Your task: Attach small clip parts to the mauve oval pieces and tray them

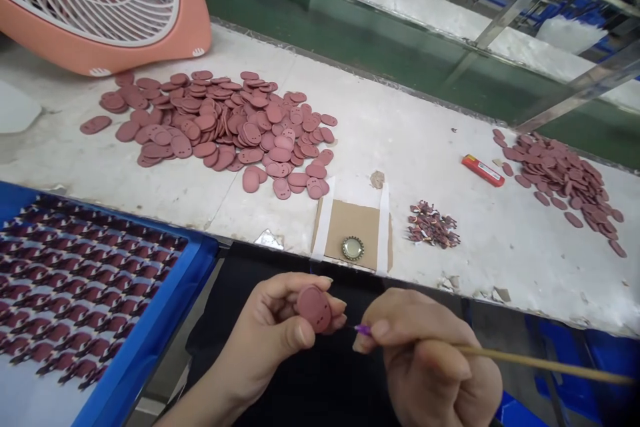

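Observation:
My left hand (277,323) pinches a dusty-red oval piece (314,309) between thumb and fingers. Small dark marks show on the face of the oval. To its right, my right hand (430,350) is closed around a thin wooden stick (545,363), whose long end runs off to the right. A purple tip (363,329) with a fine point sticks out from the right fingertips towards the oval, a small distance apart from it. Beyond the hands, a bottle cap (353,248) lies on cardboard (359,217) held by white tape strips.
A large heap of similar ovals (225,120) covers the bench's left half. Smaller pieces (565,177) are piled at right by a red box (483,171). Small dark parts (433,224) lie mid-bench. A pink fan (195,20) stands upper left; a blue tray (193,267) holds rows of pieces.

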The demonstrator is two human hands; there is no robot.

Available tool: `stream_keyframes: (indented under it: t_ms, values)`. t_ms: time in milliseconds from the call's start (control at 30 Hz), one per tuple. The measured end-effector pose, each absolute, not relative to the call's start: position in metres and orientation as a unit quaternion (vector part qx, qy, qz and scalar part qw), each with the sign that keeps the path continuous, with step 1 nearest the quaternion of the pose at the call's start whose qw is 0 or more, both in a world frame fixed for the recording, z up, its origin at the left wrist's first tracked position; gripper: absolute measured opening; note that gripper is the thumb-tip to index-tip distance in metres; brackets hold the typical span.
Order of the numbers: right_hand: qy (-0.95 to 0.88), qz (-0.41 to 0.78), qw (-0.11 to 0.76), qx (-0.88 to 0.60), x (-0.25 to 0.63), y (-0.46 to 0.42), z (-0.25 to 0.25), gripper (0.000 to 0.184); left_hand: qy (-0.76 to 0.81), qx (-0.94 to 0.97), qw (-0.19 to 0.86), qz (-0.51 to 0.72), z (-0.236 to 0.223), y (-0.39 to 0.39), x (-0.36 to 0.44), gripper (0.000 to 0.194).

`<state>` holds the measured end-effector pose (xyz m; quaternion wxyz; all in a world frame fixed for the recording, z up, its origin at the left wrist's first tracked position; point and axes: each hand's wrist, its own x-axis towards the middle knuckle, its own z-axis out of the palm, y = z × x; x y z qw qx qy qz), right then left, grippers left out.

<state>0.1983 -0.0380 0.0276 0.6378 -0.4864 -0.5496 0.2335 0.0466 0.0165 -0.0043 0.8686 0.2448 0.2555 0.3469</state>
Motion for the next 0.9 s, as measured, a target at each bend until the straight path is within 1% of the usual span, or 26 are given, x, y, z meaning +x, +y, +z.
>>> stream_keyframes:
  t_ms: [100,200,367,767,833,900]
  values:
    - [-0.571,0.231,0.639,-0.461,0.191,-0.038,0.028,0.032,0.241,0.255,0.868,0.35,-0.005,0.017,0.046,0.028]
    - [-0.578,0.238,0.625,-0.468,0.188,-0.039,0.027,0.034,0.236,0.265,0.865,0.356,-0.005,0.017,0.044,0.028]
    - [-0.589,0.228,0.615,-0.472,0.186,-0.038,0.027,0.03,0.239,0.272,0.858,0.363,-0.004,0.018,0.043,0.028]
    - [-0.641,0.217,0.556,-0.483,0.187,-0.031,0.034,0.026,0.26,0.287,0.847,0.364,-0.008,0.018,0.042,0.029]
    - [-0.635,0.223,0.563,-0.479,0.187,-0.033,0.032,0.026,0.27,0.282,0.845,0.366,-0.005,0.017,0.042,0.028]
    - [-0.616,0.229,0.591,-0.469,0.187,-0.036,0.028,0.028,0.293,0.266,0.84,0.372,-0.001,0.016,0.043,0.029]
